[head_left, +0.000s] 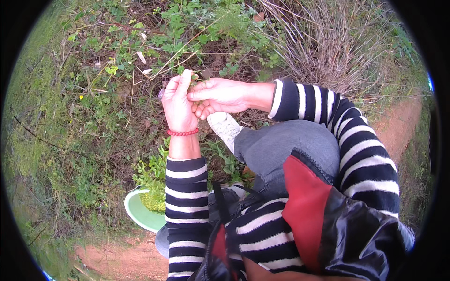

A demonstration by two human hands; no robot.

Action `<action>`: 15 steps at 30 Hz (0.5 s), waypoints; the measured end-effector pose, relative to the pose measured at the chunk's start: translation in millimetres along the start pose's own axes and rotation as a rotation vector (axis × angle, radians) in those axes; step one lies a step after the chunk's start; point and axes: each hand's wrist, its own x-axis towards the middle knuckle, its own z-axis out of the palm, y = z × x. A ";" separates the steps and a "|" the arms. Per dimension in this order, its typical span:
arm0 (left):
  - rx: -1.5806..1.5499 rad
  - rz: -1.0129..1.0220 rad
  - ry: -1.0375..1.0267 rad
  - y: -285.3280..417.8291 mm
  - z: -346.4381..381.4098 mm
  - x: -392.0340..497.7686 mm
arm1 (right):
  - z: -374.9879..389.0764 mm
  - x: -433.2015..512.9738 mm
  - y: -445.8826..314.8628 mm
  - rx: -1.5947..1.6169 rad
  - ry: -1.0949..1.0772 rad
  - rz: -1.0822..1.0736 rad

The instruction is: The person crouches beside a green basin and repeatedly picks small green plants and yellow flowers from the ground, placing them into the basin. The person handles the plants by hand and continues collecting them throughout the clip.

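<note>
Before me, my left hand [180, 107], with a red bead bracelet [182, 132] at its wrist, pinches a small green sprig [195, 78] between thumb and fingers. From the right, my right hand [225, 94] meets it, thumb and curled fingers closed around the lower part of the same sprig. Most of the stem is hidden by the fingers. Beside my left forearm stands a pale green plastic basin [140, 217]. It holds tiny yellow-green pieces [153, 202], and leafy green sprigs [156, 172] show above them, partly covered by my sleeve.
Low weeds [179, 38] and thin dry stems cover the ground past my hands. A clump of dry grass [330, 45] rises at upper right. My white shoe [225, 128] is just below my hands. Bare reddish soil [123, 258] shows at lower left.
</note>
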 end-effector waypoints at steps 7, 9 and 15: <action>-0.197 -0.025 0.208 8.9 -21.7 11.4 | 15.5 -13.9 -3.4 -0.013 -0.088 0.173; -0.248 -0.069 0.233 14.4 -28.7 14.2 | 12.6 -28.1 -19.3 -0.029 -0.301 0.263; -0.260 -0.055 0.218 26.3 -38.1 8.8 | -40.0 -115.7 -65.6 -0.164 0.370 -0.509</action>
